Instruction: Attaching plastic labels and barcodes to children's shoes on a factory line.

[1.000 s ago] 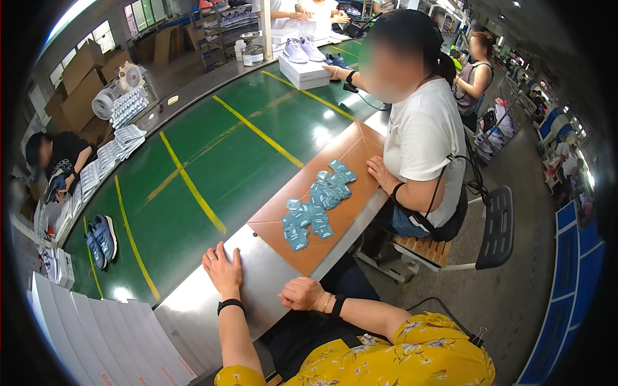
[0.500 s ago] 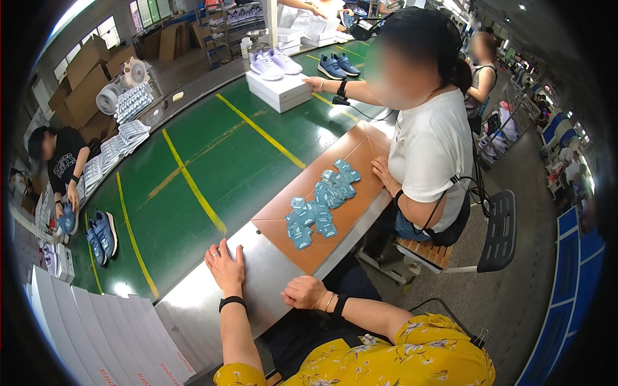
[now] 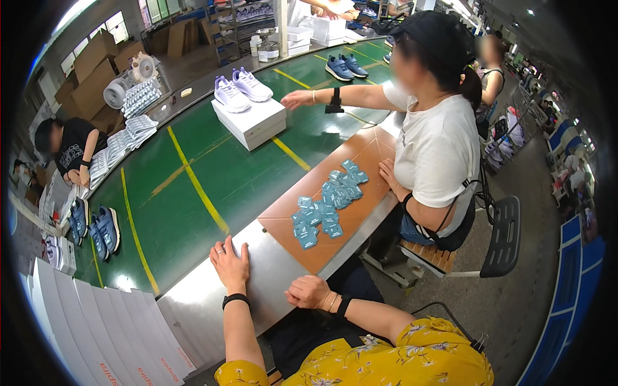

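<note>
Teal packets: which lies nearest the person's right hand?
The packet lowest in the picture; the rest lie farther up the brown board from the right hand.

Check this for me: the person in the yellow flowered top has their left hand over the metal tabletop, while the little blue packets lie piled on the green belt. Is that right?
Not quite: the little blue packets lie on the brown board, not the green belt, as the head view shows. The left hand is indeed over the metal tabletop.
</note>
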`<act>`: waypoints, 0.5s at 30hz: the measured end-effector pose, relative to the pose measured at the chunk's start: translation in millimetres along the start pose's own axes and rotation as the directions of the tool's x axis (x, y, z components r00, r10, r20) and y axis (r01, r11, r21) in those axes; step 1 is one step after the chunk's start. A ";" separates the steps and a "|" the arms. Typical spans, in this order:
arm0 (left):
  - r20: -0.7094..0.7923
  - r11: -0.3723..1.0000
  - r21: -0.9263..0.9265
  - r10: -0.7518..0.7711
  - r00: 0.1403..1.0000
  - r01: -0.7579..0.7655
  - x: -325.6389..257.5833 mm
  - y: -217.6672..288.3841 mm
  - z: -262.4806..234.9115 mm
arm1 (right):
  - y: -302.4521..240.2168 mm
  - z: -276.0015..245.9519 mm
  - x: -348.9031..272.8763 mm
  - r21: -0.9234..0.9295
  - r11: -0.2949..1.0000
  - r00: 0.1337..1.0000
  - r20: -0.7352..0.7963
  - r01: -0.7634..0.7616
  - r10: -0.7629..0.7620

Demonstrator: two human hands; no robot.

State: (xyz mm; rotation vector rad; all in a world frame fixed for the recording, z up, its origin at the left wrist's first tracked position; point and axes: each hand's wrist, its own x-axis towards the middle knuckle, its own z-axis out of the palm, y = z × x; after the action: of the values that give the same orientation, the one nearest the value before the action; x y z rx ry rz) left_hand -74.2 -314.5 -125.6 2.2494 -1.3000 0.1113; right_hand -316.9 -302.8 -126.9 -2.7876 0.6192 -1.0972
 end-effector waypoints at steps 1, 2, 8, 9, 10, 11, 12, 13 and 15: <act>0.000 1.000 -0.001 0.000 1.000 0.000 0.7 0.9 0.3 | 0.7 0.0 -0.2 -0.001 1.000 1.000 0.000 0.000 0.000; 0.007 1.000 -0.003 -0.004 1.000 0.004 0.7 1.5 -0.5 | 0.6 0.5 -0.2 -0.001 1.000 1.000 0.001 0.002 -0.002; 0.012 1.000 0.005 -0.010 1.000 0.010 0.5 -2.5 2.3 | -1.3 2.7 0.2 0.003 1.000 1.000 0.009 -0.019 0.019; 0.012 1.000 0.006 -0.010 1.000 0.010 0.5 -1.8 2.1 | -1.6 2.1 0.9 0.004 0.999 0.999 0.013 -0.033 0.033; 0.011 1.000 0.007 -0.011 1.000 0.011 0.5 -1.9 2.8 | -1.7 1.3 1.6 0.005 1.000 0.999 0.013 -0.031 0.031; 0.013 1.000 0.004 -0.012 1.000 0.012 0.6 -2.2 3.6 | -1.8 0.7 2.1 0.030 0.998 0.998 0.028 -0.050 0.050; 0.015 1.000 0.001 -0.012 1.000 0.012 0.8 -2.5 4.3 | -1.8 0.0 2.7 0.054 0.996 0.997 0.044 -0.070 0.068; 0.014 1.000 0.002 -0.013 1.000 0.013 0.6 -2.7 4.7 | -1.3 -0.9 3.3 0.055 0.996 0.997 0.043 -0.069 0.067; 0.015 1.000 -0.015 -0.007 1.000 0.007 0.3 -1.8 3.6 | -0.3 -2.3 4.7 0.161 0.979 0.988 0.112 -0.127 0.110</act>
State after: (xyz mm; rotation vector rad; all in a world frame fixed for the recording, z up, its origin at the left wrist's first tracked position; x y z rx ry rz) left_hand -73.2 -315.7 -129.3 2.2461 -1.2962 0.0825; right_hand -315.3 -304.3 -122.2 -2.6075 0.6409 -0.9309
